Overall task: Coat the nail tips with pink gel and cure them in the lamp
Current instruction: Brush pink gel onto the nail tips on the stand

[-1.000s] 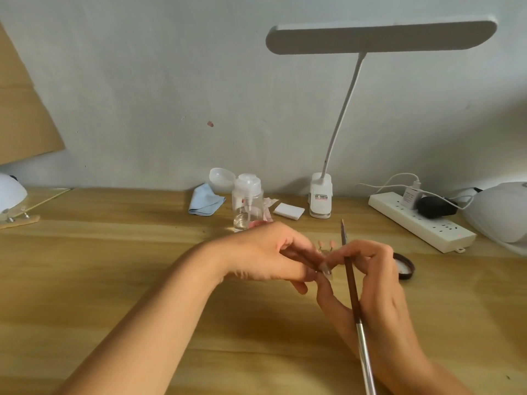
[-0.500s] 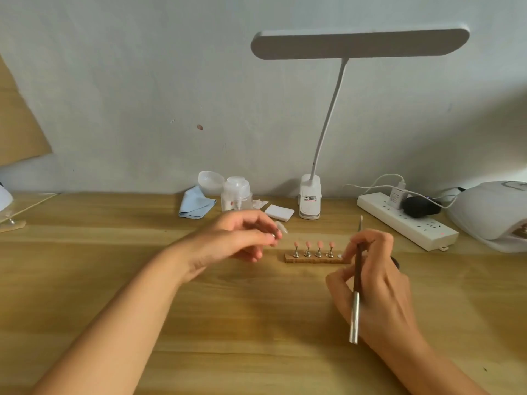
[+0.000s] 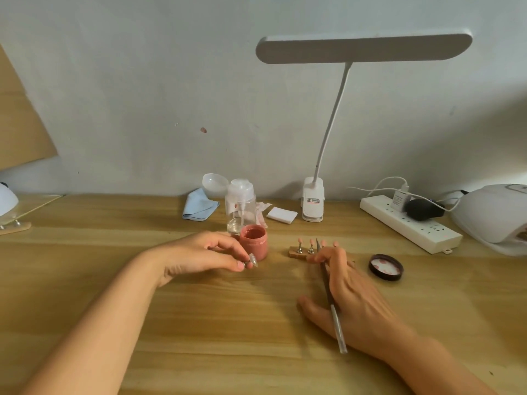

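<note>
The curing lamp [image 3: 490, 218] sits well right of the right hand [image 3: 350, 295]. The pink gel jar [image 3: 253, 243] stands just beyond the left hand [image 3: 199, 255] fingertips, the nail stand [image 3: 298, 252] at the right's. Two nearly straight right fingers wedge the brush [image 3: 330, 300]; left thumb and forefinger pinch a nail tip [image 3: 253, 259].
</note>
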The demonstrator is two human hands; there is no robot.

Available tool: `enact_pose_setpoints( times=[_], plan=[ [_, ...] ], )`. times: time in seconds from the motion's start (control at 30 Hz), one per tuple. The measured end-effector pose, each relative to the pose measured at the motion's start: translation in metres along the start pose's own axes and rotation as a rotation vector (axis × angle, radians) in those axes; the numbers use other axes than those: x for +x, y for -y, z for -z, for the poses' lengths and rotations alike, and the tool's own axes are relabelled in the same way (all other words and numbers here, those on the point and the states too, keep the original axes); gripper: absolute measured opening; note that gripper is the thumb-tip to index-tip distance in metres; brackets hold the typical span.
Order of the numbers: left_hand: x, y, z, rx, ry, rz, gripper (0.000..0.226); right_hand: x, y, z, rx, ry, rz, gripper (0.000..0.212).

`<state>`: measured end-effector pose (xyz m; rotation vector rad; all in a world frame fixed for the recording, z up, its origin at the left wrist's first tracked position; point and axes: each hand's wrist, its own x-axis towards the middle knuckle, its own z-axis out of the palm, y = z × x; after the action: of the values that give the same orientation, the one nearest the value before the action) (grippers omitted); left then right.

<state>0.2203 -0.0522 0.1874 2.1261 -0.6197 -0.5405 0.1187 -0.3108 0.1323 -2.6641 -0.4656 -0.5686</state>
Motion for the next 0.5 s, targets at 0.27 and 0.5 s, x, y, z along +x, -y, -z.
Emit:
enact_pose_setpoints(
  times=[0.27, 0.5],
  plan=[
    [0.011, -0.002, -0.019, -0.109, -0.010, -0.036, 0.015, -0.002, 0.007, -0.003, 0.127, -0.109, 0.057, 0.024],
    [0.010, 0.000, -0.022, -0.458, 0.119, -0.041, 0.011, -0.004, 0.016, -0.003, 0.222, -0.177, 0.006, 0.029]
  ],
)
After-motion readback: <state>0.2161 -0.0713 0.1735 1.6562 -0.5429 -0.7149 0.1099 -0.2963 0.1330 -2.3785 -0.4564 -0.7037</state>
